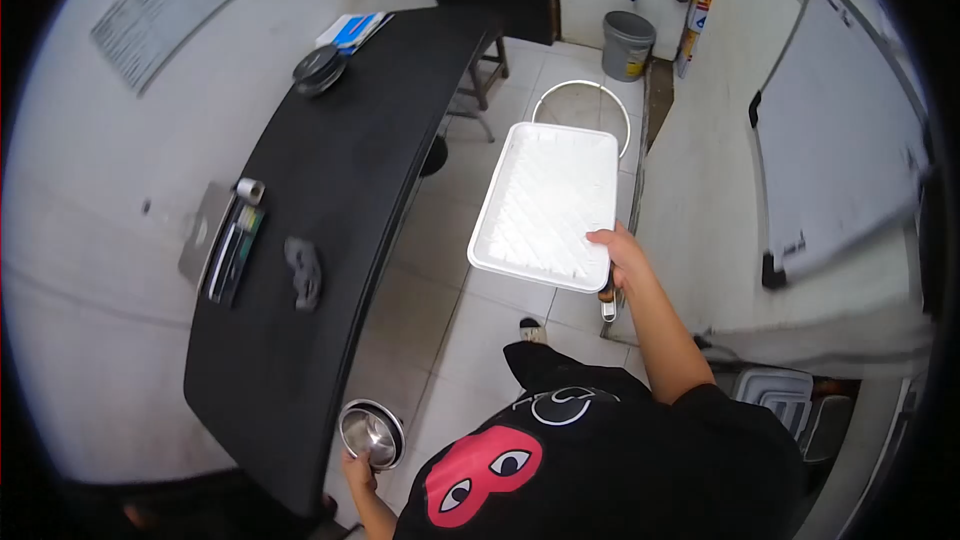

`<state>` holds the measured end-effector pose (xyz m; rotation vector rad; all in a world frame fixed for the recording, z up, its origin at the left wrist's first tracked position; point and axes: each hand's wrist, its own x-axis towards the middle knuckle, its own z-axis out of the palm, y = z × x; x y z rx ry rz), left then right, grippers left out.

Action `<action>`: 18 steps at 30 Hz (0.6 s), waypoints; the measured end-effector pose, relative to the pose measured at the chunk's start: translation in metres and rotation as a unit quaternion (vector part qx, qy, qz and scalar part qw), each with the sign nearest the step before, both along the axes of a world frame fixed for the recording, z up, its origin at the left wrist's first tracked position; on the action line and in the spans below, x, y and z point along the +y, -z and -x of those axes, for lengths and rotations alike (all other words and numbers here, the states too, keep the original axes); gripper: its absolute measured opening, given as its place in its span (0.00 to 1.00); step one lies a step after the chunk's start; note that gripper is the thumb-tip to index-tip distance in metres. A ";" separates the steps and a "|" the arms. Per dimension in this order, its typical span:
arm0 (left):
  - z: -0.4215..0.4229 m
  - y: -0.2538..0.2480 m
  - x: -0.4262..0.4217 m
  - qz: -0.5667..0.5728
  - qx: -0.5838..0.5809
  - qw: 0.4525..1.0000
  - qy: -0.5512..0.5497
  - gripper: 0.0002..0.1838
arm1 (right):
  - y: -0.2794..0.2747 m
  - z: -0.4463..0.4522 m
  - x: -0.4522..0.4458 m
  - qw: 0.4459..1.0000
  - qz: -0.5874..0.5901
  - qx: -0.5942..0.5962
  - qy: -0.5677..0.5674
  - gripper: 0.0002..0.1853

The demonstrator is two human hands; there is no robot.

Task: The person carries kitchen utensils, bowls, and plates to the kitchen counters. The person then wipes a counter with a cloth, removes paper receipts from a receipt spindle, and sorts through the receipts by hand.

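My right hand (pixel 622 252) grips the near right corner of a white rectangular tray (pixel 550 205), thumb over the rim. The tray has a ribbed bottom and is held out in front of me above the floor. Beneath that corner, a brown and metallic piece (pixel 608 306) sticks out below the same hand; its kind is mostly hidden. Down at the lower left, my left hand (pixel 360 470) holds a shiny round metal bowl (pixel 370 435) by its rim, beside the table's near edge. A second dark rim shows around the bowl, perhaps another one nested with it.
A long black table (pixel 350 170) runs along the left, bearing a round black container (pixel 319 69), a grey cloth-like item (pixel 303 272) and a stationery organizer (pixel 235 245). A white hoop (pixel 628 125) and a grey bucket (pixel 628 45) stand beyond. A whiteboard (pixel 845 130) is at right.
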<state>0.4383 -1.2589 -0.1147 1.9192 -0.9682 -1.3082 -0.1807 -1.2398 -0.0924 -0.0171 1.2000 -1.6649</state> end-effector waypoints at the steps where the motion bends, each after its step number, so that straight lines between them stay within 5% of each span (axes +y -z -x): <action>1: 0.029 -0.002 -0.042 0.034 0.020 0.999 0.017 0.22 | -0.002 0.019 -0.024 1.000 -0.006 -0.002 0.006 0.27; 9: 0.229 -0.027 -0.253 0.039 0.141 0.976 0.160 0.23 | -0.026 0.125 -0.157 0.999 -0.015 -0.036 0.031 0.28; 18: 0.427 -0.013 -0.494 0.078 0.116 0.953 0.269 0.24 | 0.043 0.274 -0.238 0.989 0.009 -0.059 0.137 0.27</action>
